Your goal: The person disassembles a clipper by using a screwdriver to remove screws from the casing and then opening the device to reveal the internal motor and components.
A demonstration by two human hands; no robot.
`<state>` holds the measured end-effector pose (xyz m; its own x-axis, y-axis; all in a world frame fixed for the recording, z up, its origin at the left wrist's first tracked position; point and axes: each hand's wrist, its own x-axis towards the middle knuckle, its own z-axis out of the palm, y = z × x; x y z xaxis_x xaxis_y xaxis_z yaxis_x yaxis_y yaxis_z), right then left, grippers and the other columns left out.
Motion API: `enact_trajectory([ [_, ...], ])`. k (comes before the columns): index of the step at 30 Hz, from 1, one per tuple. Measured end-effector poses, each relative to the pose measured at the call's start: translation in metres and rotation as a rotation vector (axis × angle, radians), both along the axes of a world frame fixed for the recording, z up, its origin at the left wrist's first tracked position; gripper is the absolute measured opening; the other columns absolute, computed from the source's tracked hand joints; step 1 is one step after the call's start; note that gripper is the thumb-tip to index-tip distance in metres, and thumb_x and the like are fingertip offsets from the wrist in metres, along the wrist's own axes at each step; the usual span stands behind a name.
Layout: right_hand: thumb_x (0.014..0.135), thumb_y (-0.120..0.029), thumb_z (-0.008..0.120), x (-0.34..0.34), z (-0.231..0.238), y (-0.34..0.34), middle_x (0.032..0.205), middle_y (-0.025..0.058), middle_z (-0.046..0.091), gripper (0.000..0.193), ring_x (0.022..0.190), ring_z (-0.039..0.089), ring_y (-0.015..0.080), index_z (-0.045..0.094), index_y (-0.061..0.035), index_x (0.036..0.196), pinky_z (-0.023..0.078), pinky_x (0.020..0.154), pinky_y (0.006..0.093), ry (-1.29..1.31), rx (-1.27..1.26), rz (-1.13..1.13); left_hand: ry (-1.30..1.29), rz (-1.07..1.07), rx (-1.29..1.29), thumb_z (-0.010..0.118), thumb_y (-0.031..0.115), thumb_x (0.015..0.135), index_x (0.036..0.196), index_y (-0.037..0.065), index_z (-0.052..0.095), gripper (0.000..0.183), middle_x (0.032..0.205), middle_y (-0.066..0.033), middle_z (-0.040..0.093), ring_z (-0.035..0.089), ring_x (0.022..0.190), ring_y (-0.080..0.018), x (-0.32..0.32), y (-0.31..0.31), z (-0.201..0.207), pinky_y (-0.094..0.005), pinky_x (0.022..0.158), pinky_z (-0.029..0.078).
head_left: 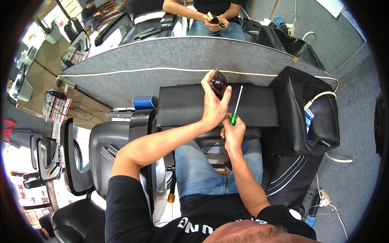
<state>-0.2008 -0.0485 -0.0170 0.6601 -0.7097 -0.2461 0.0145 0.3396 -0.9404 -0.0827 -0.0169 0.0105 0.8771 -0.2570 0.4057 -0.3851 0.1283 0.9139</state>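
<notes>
My left hand [214, 107] is closed around a black hair clipper [219, 84] with a gold-coloured edge, raised over the black padded bench top [182, 106]. Its blade end points up and away from me. Just to the right and nearer, my right hand [234, 135] grips a screwdriver [234, 118] by its green handle. The screwdriver's thin metal shaft points away from me, beside the clipper and apart from it. Both hands are close together, left wrist near right fingers. The clipper's far side is hidden, though the mirror [283, 20] reflects its gold-coloured face.
A blue case [144, 103] lies behind the bench's left end. Left stands a black barber chair [101, 137] with a remote control [107, 154] on it. An open black bag [289, 109] with a white cable [324, 94] and blue packet [309, 120] sits right. A power strip [325, 197] hangs lower right.
</notes>
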Motion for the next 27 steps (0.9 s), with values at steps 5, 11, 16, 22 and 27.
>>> enact_trajectory([
  [5,0.1,-0.006,0.077,0.0,0.003,-0.001,0.074,0.0017,0.066,0.012,0.044,0.054,0.0071,0.07,0.0032,0.104,0.037,0.037,0.024,-0.004,0.028,-0.005,-0.006,-0.044,-0.04,0.072,0.01,0.104,0.157,0.011,0.028,0.068,0.115,-0.0114,0.057,0.062,0.08,-0.0137,0.003,0.0,-0.003,-0.0306,0.065,0.055],
  [11,0.1,-0.008,0.076,-0.001,0.007,-0.002,0.073,0.0001,0.062,0.01,0.045,0.053,0.0089,0.071,0.0002,0.103,0.037,0.039,0.0265,-0.008,0.176,-0.035,-0.337,0.094,0.087,0.072,0.007,0.103,0.161,0.009,0.025,0.075,0.128,-0.0127,0.054,0.06,0.096,-0.0146,0.001,0.002,0.002,-0.0309,0.08,0.055],
  [16,0.1,-0.009,0.077,-0.006,0.015,-0.01,0.068,-0.0027,0.054,0.009,0.046,0.051,0.0091,0.072,-0.0019,0.1,0.036,0.04,0.0264,-0.029,0.21,0.043,-0.122,-0.075,0.006,0.072,0.008,0.102,0.161,0.01,0.026,0.075,0.124,-0.0115,0.057,0.063,0.096,-0.0145,-0.002,0.004,0.003,-0.0307,0.079,0.057],
  [22,0.098,-0.012,0.078,-0.007,0.018,-0.019,0.065,-0.0043,0.048,0.011,0.046,0.048,0.0094,0.071,-0.0033,0.097,0.035,0.041,0.027,-0.006,0.248,0.112,0.16,-0.219,-0.16,0.07,0.009,0.104,0.152,0.011,0.029,0.064,0.105,-0.0083,0.063,0.067,0.078,-0.0141,-0.002,0.004,0.017,-0.0298,0.067,0.058],
  [27,0.097,-0.011,0.077,-0.004,0.006,-0.021,0.065,-0.0037,0.051,0.012,0.046,0.05,0.0091,0.068,-0.0034,0.093,0.036,0.039,0.0266,-0.029,0.157,0.123,0.263,-0.267,-0.188,0.07,0.01,0.105,0.149,0.011,0.029,0.061,0.104,-0.0085,0.062,0.068,0.078,-0.015,-0.002,0.006,0.021,-0.0316,0.067,0.058],
])
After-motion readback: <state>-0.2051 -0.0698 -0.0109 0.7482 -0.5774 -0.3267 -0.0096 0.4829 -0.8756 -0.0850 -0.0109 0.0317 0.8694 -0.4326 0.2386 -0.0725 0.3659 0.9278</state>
